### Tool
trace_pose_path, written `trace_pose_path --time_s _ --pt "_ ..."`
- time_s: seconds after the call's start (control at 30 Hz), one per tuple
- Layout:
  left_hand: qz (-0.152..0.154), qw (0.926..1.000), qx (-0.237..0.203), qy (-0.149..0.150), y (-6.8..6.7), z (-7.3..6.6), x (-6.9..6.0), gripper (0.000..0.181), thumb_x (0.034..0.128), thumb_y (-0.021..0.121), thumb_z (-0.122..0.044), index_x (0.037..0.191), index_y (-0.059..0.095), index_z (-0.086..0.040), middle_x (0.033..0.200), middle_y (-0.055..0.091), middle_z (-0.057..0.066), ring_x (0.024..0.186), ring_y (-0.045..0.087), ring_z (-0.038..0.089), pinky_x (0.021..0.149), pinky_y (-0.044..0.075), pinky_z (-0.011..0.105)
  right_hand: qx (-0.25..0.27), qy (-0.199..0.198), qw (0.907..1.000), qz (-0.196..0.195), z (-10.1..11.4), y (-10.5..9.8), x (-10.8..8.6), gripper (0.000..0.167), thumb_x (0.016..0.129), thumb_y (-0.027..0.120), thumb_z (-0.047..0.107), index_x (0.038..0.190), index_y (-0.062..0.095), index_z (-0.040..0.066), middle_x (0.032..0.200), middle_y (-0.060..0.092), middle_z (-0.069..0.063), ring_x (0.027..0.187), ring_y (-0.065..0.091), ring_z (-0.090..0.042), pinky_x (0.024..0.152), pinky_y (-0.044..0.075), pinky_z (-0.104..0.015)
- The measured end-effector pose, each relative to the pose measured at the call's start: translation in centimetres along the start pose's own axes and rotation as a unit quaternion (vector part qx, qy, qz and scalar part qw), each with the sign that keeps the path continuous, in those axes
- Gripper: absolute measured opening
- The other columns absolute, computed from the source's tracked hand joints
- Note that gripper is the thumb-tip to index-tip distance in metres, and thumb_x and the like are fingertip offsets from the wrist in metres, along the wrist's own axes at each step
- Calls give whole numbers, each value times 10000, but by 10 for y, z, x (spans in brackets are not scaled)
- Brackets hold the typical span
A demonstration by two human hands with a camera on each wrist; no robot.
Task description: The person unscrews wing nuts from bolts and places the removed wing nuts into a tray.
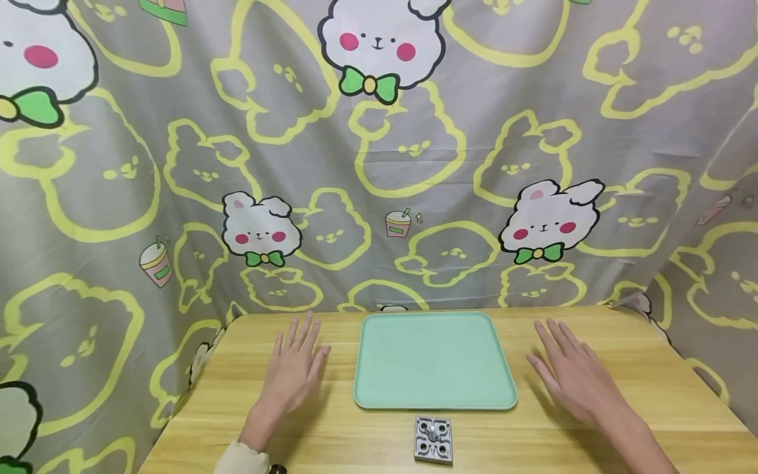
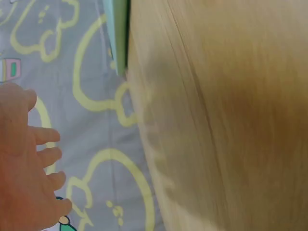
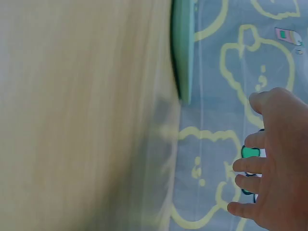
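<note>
A mint-green rectangular tray (image 1: 435,361) lies on the wooden table, with nothing on it. In front of its near edge sits a small grey square metal block (image 1: 433,440) with round holes near its corners and a raised piece in the middle. To the left of the tray is my left hand (image 1: 293,372), palm down, fingers straight and spread, holding nothing. On the tray's other side my right hand (image 1: 571,375) is held the same way, with its fingers extended. In the wrist views both the left hand (image 2: 21,163) and right hand (image 3: 279,159) appear raised off the tabletop.
A grey curtain (image 1: 379,164) printed with yellow outlines and white rabbits hangs behind the table and along both sides. The wooden table (image 1: 337,441) ends at the curtain. A dark band and a cream sleeve (image 1: 241,459) show at the left wrist.
</note>
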State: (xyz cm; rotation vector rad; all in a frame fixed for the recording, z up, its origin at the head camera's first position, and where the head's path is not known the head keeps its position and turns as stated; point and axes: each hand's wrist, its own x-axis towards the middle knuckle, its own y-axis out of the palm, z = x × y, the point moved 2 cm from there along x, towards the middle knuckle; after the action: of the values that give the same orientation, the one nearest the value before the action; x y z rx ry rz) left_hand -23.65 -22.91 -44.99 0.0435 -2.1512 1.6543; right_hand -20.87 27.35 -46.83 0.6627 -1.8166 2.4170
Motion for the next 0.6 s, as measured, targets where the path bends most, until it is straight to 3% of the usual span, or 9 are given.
trace_pose_path --time_s 0.33,0.47,0.6 --pt "-274 9938 -986 431 3 -31 -25 557 1075 536 -297 1545 420 -22 1617 337 188 1462 324 462 1181 247 704 1133 96 9935 -19 19 -25 -9 668 1088 503 353 1645 210 129 1635 236 -270 1435 284 -542 1081 264 -799" --pt "-244 9859 -1568 537 5 -51 -36 542 1039 617 -275 1513 477 -51 1551 430 189 1402 416 424 1131 387 660 1472 132 9890 18 29 -33 -9 649 1085 522 346 1644 239 177 1628 278 -240 1403 336 -539 998 329 -822" --pt "-95 9720 -2235 716 9 -73 -45 501 973 713 -185 1429 553 -53 1430 525 130 1313 518 340 1074 486 593 1791 -19 9837 -131 39 -37 -9 622 1068 575 298 1620 308 189 1578 378 -213 1382 390 -508 978 391 -781"
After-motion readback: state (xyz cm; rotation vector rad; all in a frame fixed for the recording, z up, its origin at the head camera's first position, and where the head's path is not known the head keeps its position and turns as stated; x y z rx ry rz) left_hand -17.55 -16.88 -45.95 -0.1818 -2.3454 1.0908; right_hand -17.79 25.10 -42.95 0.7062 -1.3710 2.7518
